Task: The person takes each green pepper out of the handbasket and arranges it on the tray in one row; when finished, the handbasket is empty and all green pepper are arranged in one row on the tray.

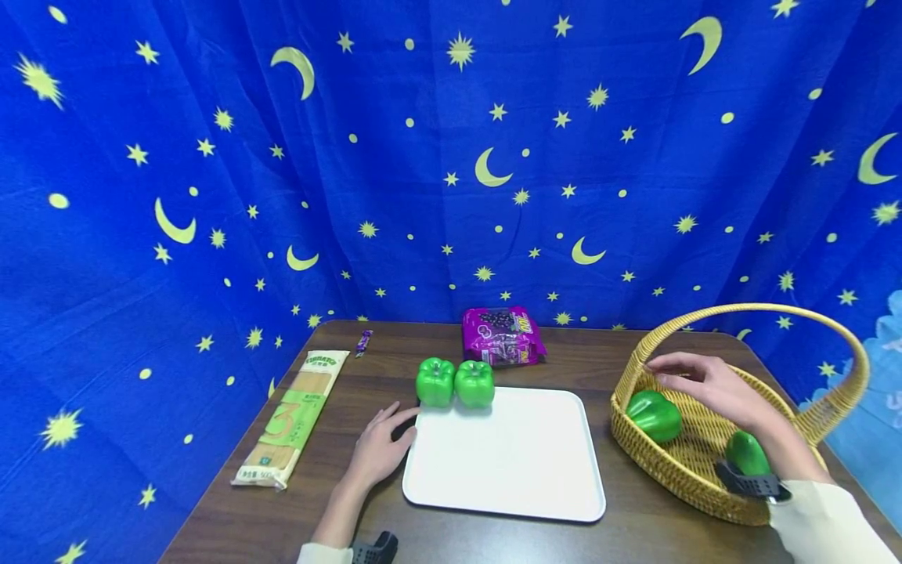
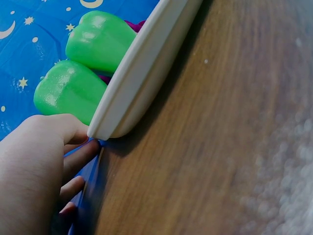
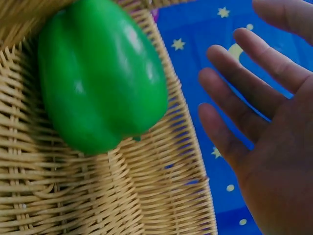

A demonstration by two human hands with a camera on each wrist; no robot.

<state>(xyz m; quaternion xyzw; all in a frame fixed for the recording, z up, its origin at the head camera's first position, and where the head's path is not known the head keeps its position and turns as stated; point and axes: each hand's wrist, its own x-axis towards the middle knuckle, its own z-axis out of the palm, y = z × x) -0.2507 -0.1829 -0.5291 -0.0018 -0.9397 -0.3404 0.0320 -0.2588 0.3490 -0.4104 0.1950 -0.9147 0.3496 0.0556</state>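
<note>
Green, glossy bell pepper in a wicker basket, at the left end, just beside the rim. Looks like moulded plastic: probably light, stiff, hard to bruise, a bit slick. Best taken from above across the widest part, with fingers in the grooves between lobes. Avoid pinching the tapered end; likely to slip there. Over the basket, near the left foot of the arched handle: right hand, with fingers extended, holding nothing. At the left rim of the white tray: left hand, with fingers loosely extended, tips at the edge, no grip visible. Lift straight up to clear rim; mind the handle overhead. Narrow strip of desk between basket and tray. Open room on the tray's near half; two more peppers at its far-left corner.
</note>
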